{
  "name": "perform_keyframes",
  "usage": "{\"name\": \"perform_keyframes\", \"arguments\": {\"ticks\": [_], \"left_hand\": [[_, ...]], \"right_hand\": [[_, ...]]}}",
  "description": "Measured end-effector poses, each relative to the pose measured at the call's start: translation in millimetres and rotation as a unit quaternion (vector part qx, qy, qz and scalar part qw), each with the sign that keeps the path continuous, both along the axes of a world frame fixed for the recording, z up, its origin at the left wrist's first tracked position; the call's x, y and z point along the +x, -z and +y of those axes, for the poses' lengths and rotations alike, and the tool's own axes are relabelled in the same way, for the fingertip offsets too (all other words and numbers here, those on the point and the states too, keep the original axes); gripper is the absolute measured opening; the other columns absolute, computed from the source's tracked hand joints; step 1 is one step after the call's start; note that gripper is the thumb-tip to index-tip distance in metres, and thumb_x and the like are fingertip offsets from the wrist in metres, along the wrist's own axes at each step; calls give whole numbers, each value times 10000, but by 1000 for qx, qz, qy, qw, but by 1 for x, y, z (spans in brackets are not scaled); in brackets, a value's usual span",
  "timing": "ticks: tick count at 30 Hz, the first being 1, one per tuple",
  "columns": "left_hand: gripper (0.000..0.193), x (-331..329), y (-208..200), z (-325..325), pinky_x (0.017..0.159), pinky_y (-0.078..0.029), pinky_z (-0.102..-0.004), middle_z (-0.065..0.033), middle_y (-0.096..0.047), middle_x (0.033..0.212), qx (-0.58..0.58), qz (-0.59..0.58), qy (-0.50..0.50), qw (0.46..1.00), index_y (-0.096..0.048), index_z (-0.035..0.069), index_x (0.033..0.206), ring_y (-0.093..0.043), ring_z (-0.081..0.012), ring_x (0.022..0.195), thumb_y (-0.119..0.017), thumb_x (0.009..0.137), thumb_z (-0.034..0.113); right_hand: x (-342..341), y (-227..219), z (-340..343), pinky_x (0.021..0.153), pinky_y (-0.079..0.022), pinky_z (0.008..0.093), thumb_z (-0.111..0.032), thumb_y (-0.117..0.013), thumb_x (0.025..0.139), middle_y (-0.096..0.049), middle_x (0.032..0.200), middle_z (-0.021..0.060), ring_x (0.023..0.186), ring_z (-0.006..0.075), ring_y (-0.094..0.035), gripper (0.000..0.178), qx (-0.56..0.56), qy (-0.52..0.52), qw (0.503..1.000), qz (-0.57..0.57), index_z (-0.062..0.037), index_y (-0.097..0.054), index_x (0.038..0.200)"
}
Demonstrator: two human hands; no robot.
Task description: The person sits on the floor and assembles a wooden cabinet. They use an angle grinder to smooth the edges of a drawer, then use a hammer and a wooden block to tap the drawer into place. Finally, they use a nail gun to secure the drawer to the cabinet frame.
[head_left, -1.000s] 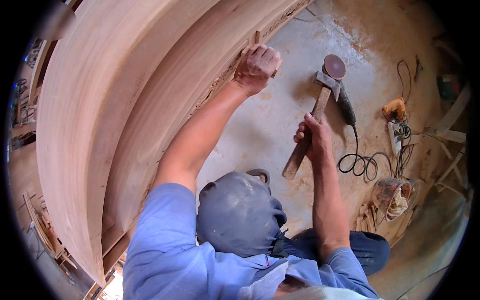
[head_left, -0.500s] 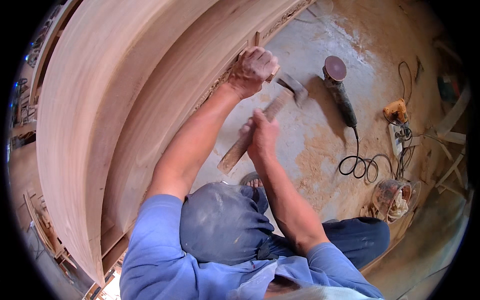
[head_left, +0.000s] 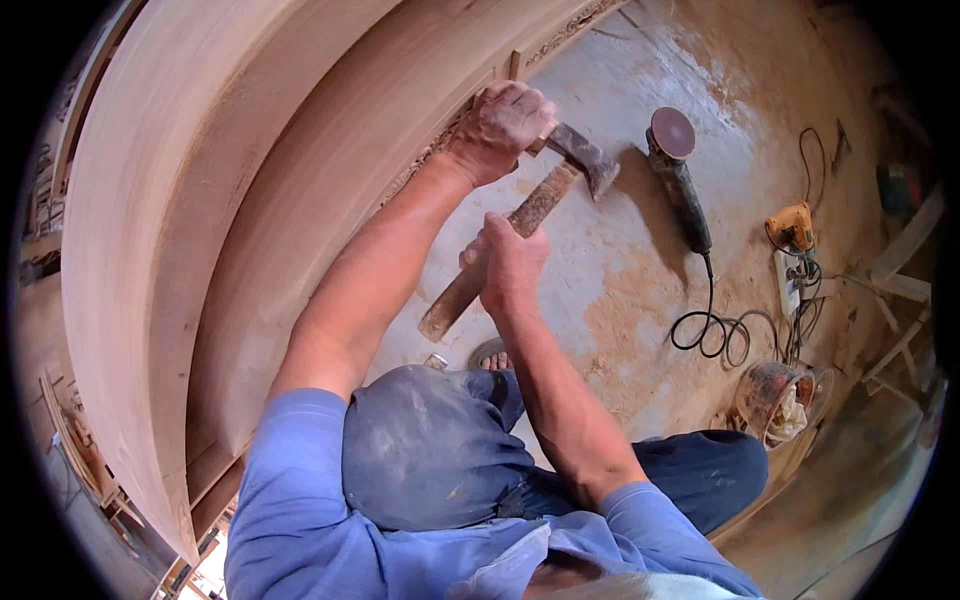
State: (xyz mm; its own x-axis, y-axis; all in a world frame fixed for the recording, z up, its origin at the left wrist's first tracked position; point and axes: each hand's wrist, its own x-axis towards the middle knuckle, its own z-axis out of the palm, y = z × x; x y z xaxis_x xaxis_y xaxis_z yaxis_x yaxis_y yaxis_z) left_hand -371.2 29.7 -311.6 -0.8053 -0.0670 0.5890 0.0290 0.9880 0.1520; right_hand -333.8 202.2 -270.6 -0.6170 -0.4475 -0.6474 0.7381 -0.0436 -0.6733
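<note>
My left hand (head_left: 503, 130) is closed in a fist against the lower edge of the large curved wooden piece (head_left: 330, 140). From its right side sticks out the wooden end of a short tool or block (head_left: 537, 147); the rest is hidden in the fist. My right hand (head_left: 514, 265) grips the thick, worn wooden handle of a hammer (head_left: 548, 198). The dark metal hammer head (head_left: 590, 160) has one end at that wooden end, by my left knuckles; whether they touch I cannot tell.
On the dusty floor (head_left: 620, 240) to the right lies an angle grinder (head_left: 675, 175) with a coiled black cord. Beyond it are a yellow power tool (head_left: 792, 225), a white power strip (head_left: 788, 283) and a bucket (head_left: 770, 395). Wood shavings line the piece's edge.
The hammer head, blurred before, has come up and left to the wooden end beside my left fist. My left hand keeps its place at the wood's edge.
</note>
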Motion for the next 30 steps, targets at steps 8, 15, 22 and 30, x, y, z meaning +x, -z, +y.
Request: {"name": "perform_keyframes", "arguments": {"ticks": [8,15,22,30], "left_hand": [[465,0,-8,3,1001,-426,-461,-119,-598,1117,31,-5,-12,999,-586,44,1156,-571,-345,1121,-686,705,-3],[434,1,3,-1,1009,-425,-465,-131,-606,1109,22,1,10,1000,-590,35,1158,-581,-351,1117,-667,732,5],[365,-3,-11,7,977,-439,-435,-97,-615,1058,4,40,-48,998,-619,60,1102,-598,-305,1060,-669,741,31],[374,-5,-8,11,948,-436,-439,-93,-607,1041,5,5,-16,1000,-611,54,1079,-594,-308,1049,-679,712,25]], "right_hand": [[-77,31,60,486,-497,358,-125,-595,920,-471,645,6,498,150,-487,134,-61,206,977,12,-102,-489,841],[-7,9,-11,438,-476,349,-73,-612,910,-530,645,50,444,192,-536,136,-45,3,997,-56,-46,-481,887],[-54,21,41,494,-483,373,-72,-602,895,-505,655,34,509,178,-510,96,-22,98,995,-24,-62,-507,906],[-61,54,66,522,-492,392,-80,-586,905,-529,662,45,516,185,-511,68,28,110,991,-65,-56,-523,895]]}}
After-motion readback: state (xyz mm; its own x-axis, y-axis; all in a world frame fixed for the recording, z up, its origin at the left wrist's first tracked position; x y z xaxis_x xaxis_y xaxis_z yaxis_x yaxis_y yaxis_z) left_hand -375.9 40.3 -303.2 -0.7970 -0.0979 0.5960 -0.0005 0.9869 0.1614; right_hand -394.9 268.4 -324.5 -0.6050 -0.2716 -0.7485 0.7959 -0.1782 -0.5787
